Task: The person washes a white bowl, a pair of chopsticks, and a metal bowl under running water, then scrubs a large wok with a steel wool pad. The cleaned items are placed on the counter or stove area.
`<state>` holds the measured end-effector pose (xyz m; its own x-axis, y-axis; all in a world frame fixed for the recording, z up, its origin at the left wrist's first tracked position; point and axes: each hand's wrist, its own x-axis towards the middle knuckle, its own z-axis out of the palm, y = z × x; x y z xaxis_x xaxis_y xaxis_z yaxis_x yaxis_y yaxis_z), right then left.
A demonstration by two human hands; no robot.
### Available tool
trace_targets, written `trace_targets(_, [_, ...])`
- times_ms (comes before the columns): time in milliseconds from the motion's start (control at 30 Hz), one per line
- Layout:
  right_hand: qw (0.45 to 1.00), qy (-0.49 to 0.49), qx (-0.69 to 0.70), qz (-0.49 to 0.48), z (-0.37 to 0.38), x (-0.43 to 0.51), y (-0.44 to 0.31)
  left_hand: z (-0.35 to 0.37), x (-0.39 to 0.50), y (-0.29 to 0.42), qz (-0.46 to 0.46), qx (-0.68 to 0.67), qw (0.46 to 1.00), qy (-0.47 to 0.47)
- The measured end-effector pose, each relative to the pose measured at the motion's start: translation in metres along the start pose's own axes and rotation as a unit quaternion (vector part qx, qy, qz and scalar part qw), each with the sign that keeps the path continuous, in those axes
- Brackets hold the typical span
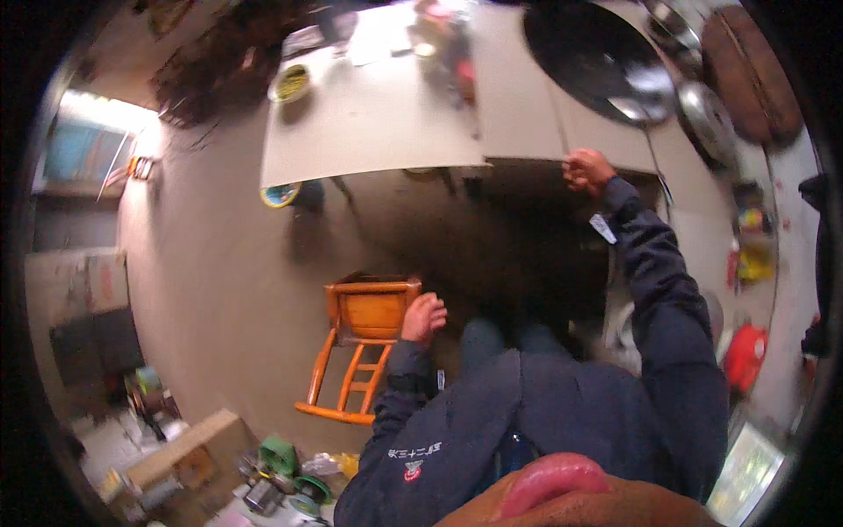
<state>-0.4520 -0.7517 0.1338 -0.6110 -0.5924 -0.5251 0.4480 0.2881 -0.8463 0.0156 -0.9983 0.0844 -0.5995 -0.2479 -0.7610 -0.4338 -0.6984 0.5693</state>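
Note:
My left hand (pixel 425 318) hangs with loosely bent fingers beside a varnished wooden chair (pixel 375 313), and I see nothing in it. Whether it touches the chair's edge I cannot tell. My right hand (pixel 588 171) is raised at the front edge of a pale counter (pixel 520 105), its fingers curled. Blur hides whether anything is inside them. A white tag (pixel 602 228) hangs at the right sleeve. On the counter beyond that hand sits a large black wok (pixel 593 59).
A white-topped table (pixel 375 132) adjoins the counter and bears a bowl of green food (pixel 290 83). A rimmed bucket (pixel 281 195) stands below it. Metal lids (pixel 706 118) and a brown round cover (pixel 751 76) lie at the right. Clutter and a cardboard box (pixel 188 448) fill the lower left.

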Motion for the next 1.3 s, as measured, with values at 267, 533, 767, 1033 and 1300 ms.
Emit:
trace_targets(267, [0.919,-0.121,0.368,-0.065,0.093,-0.176,0.034,0.184,0.025,0.075,0.061,0.152,0.94,-0.299])
trace_targets(533, [0.923,-0.017,0.38,-0.066,0.053,-0.324,0.111,0.348,-0.034,-0.012,0.049,0.209,0.872,-0.44])
trace_targets(767, [0.926,0.25,0.253,-0.123,0.012,-0.486,0.235,0.428,-0.098,-0.174,-0.068,0.287,0.783,-0.547])
trace_targets(1033, [0.837,0.501,0.196,-0.098,-0.035,-0.672,0.379,0.499,-0.196,-0.407,-0.153,0.401,0.66,-0.617])
trace_targets(1300, [0.83,0.503,0.239,-0.027,-0.108,-0.839,0.452,0.561,-0.247,-0.513,-0.231,0.56,0.611,-0.509])
